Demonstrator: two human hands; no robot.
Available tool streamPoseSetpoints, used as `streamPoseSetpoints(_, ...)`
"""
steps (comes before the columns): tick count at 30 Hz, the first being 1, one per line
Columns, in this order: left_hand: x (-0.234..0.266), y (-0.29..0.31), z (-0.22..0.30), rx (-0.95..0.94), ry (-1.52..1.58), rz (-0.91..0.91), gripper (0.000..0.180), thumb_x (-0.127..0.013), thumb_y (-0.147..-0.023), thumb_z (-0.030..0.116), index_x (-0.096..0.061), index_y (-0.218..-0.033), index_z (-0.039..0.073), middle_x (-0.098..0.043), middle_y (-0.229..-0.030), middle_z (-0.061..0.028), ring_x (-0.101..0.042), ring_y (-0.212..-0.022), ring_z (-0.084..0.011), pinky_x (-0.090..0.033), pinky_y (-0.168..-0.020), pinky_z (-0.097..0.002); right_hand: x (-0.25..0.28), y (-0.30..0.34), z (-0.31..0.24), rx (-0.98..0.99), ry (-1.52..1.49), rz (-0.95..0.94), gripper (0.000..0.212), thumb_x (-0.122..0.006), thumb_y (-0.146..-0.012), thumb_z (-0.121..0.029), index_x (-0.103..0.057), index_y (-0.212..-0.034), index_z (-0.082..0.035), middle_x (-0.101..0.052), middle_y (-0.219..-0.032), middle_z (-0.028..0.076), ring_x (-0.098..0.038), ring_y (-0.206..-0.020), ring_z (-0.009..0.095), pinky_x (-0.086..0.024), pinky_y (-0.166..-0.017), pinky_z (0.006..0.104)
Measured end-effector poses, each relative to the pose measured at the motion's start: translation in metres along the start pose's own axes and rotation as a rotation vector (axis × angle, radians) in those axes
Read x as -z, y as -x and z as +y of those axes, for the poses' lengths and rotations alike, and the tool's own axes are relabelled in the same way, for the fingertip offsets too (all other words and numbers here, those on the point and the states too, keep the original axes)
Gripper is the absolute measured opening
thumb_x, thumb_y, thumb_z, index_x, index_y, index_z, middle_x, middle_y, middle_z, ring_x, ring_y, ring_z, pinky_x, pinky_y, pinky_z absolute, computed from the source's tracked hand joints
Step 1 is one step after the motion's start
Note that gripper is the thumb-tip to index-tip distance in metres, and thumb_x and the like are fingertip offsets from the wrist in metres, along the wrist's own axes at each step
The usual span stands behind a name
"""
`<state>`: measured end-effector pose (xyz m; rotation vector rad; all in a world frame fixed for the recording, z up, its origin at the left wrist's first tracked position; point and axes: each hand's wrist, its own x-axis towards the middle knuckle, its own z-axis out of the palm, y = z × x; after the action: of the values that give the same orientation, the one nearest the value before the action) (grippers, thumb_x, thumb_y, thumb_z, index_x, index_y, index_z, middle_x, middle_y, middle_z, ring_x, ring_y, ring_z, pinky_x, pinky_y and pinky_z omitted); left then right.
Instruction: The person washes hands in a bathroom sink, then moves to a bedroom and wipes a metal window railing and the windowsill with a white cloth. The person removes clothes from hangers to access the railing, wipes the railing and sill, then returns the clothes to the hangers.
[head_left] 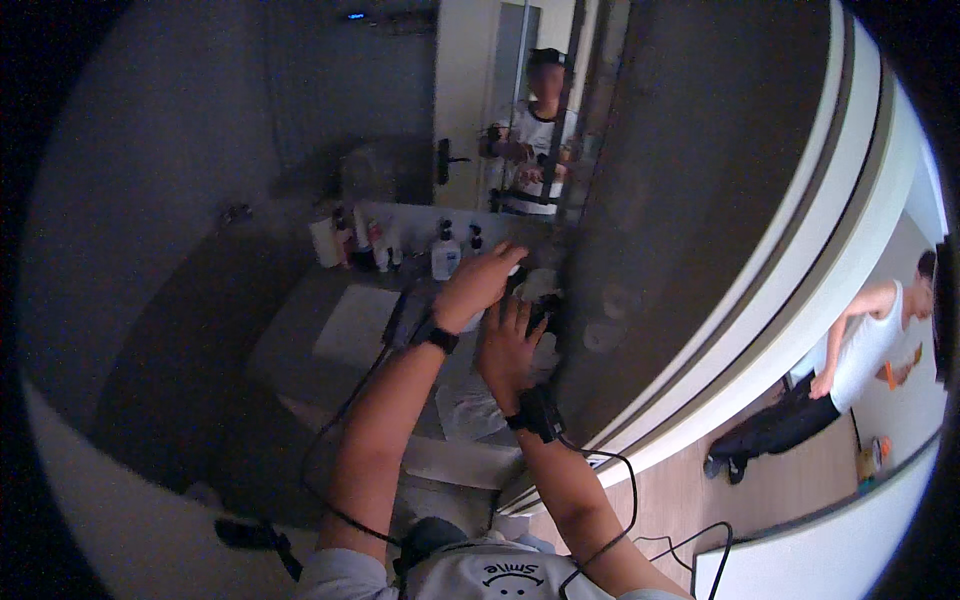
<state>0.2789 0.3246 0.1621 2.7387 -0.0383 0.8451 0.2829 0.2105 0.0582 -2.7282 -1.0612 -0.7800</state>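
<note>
1. Hands were raised side by side over a dim bathroom counter [330, 340]: the left hand [480, 283] reached forward with fingers spread and touched a small pale object [518, 270] at its fingertips, while the right hand [508, 345] sat just below it, fingers splayed against a small dark object [545, 312] beside the edge of the grey door [700, 200].
2. Whether either hand actually gripped anything, I could not tell (the light was poor and the fingers covered most of both objects).
3. Each wrist wore a dark band with a cable [345, 420] trailing back toward the body.
4. A pump bottle [445, 255] and several smaller bottles [365, 245] stood in a row at the back of the counter, just beyond the left hand; a mirror [530, 120] above them showed a person's reflection.
5. Another person [850, 360] stood well apart, at the right, on a wooden floor.
6. Risk, as I judged it: the left hand's reach was close to the bottles, so a sweep could have tipped one, and the slack cables could have snagged on the counter edge.
</note>
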Motion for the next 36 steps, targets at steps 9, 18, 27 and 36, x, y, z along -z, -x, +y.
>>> streamPoseSetpoints(9,-0.075,-0.184,0.026,-0.278,0.359,-0.115,0.072,-0.057,-0.083,0.003,-0.021,-0.145,0.004,-0.023,-0.150,-0.0186,-0.023,-0.139,-0.0299,-0.022,-0.113,-0.0353,-0.015,-0.032,0.041,-0.299,0.200,-0.166,0.052,-0.046,-0.088,-0.027,-0.041,-0.137,-0.009,-0.032,-0.145,0.017,-0.022,-0.135,0.042,-0.013,-0.102,0.0701)
streamPoseSetpoints(18,-0.063,-0.232,0.072,-0.098,0.503,-0.435,0.049,-0.055,-0.079,0.000,-0.052,-0.128,0.008,-0.045,-0.135,-0.0207,-0.045,-0.125,-0.0330,-0.038,-0.101,-0.0381,0.039,-0.046,0.094,-0.403,0.197,-0.260,0.050,-0.047,-0.087,-0.021,-0.042,-0.134,-0.002,-0.036,-0.140,0.020,-0.030,-0.130,0.040,-0.026,-0.100,0.0641)
streamPoseSetpoints(27,-0.010,-0.103,0.011,-0.121,0.182,-0.008,0.040,-0.049,-0.091,0.016,-0.043,-0.129,0.005,-0.063,-0.090,-0.0248,-0.059,-0.083,-0.0424,-0.046,-0.069,-0.0503,0.038,-0.061,0.089,-0.278,0.157,-0.312,0.035,-0.054,-0.080,-0.017,-0.061,-0.110,0.000,-0.058,-0.113,0.021,-0.050,-0.112,0.037,-0.036,-0.092,0.0616)
streamPoseSetpoints(36,-0.029,0.047,-0.142,0.297,0.491,-0.172,0.015,-0.057,-0.089,0.016,-0.062,-0.094,0.003,-0.065,-0.081,-0.0161,-0.062,-0.076,-0.0290,-0.047,-0.069,-0.0359,-0.001,-0.087,-0.030,0.062,-0.618,-0.452,0.099,-0.079,-0.061,-0.029,-0.026,-0.137,0.006,-0.057,-0.111,0.016,-0.051,-0.109,0.035,-0.047,-0.082,0.0532)
